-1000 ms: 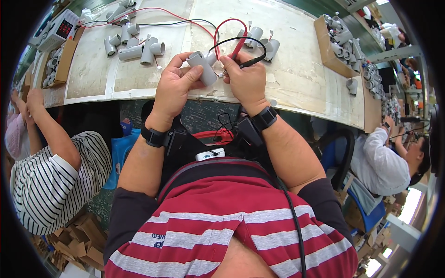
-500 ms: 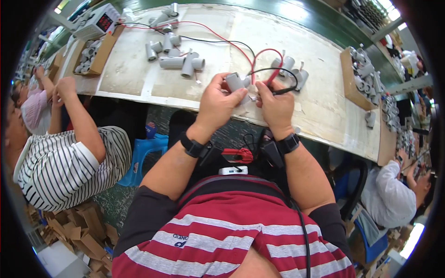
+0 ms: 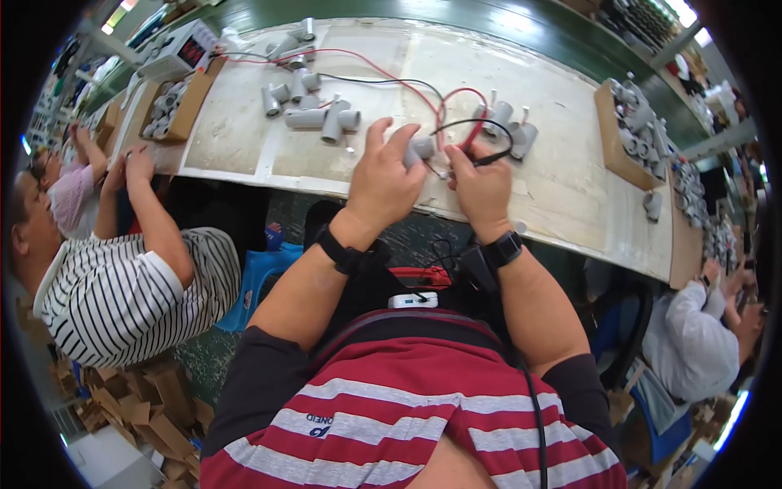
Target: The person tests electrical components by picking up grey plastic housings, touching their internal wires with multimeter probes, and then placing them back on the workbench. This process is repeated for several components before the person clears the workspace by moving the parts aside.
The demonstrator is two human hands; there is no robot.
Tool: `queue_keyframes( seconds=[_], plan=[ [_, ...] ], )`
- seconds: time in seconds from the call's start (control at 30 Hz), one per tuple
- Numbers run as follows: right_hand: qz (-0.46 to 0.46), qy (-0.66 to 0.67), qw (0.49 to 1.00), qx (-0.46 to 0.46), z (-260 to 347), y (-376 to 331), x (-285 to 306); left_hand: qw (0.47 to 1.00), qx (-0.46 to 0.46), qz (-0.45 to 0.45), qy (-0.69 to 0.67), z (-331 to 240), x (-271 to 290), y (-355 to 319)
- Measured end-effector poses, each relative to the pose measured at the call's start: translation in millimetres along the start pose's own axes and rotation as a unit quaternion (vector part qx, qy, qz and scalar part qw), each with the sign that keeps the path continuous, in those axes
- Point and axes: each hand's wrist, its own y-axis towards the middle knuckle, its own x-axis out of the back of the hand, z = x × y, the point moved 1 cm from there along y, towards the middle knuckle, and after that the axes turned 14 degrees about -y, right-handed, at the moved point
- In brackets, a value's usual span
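My left hand (image 3: pixel 383 175) grips a small grey cylinder part (image 3: pixel 421 149) just above the near edge of the pale workbench (image 3: pixel 562 191). My right hand (image 3: pixel 482 183) is closed on a probe tip with a black wire (image 3: pixel 472 124) and a red wire (image 3: pixel 456 102) looping up from it, held against the cylinder's end. Both wrists wear black bands. More grey cylinders (image 3: pixel 511 130) lie just beyond my right hand.
A cluster of grey cylinders (image 3: pixel 314 110) lies at the bench's middle left. Wooden trays of cylinders (image 3: pixel 171 110) sit left and right (image 3: pixel 631 130), a meter box (image 3: pixel 183 53) at far left. A person in stripes (image 3: pixel 122 285) sits left, another in white (image 3: pixel 692 342) right.
The view has swung so the bench and my hands sit further right and lower in frame. Both hands keep holding the cylinder and probe together.
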Motion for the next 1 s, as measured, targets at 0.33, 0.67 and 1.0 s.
queue_keyframes(
  seconds=[0.33,0.67,1.0],
  plan=[
    [0.000,-0.016,1.000,-0.006,66,48,52,0.992,-0.032,0.022,0.117,51,24,37],
    [-0.035,0.001,0.998,0.051,82,113,102,0.982,-0.145,0.022,0.121,-11,-79,65],
    [-0.026,0.140,0.989,-0.027,48,72,104,0.994,-0.030,0.102,-0.028,-4,-65,53]
  ],
)
